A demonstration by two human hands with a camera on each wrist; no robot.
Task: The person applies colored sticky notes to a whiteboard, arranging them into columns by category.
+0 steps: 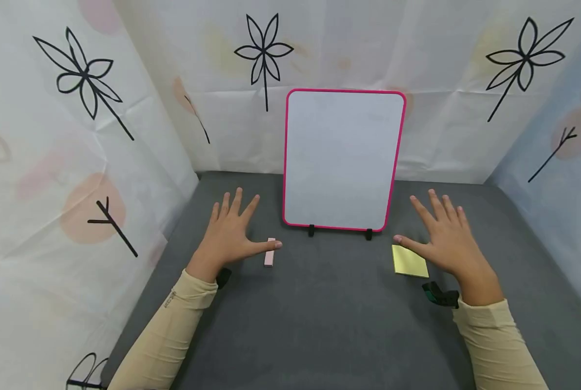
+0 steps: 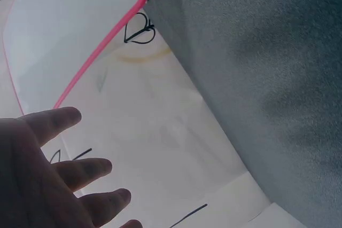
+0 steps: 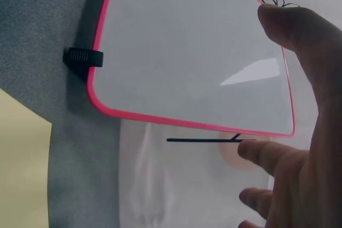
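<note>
Facing the pink-framed whiteboard [image 1: 344, 160], we see the left hand [image 1: 229, 234] spread wide to its left, partly hiding the pink block [image 1: 269, 259], front-left of the whiteboard, the right hand [image 1: 449, 244] likewise spread to its right, beside the yellow pad [image 1: 410, 262], front-right of it

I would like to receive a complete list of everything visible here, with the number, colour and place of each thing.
Table: one, dark grey, beneath everything
Whiteboard: one, white with pink rim, standing at the back
Feet: two, black, at the whiteboard's lower edge
Block: one, pink, by the left thumb
Sticky notes: one pad, yellow, by the right thumb
Backdrop: white, bluish at right, around the table
Drawings: several, black, on the backdrop
Wrist devices: two, black, one per wrist
Sleeves: two, beige, on the forearms
Left hand: one, bare, over the table's left
Right hand: one, bare, over its right
</note>
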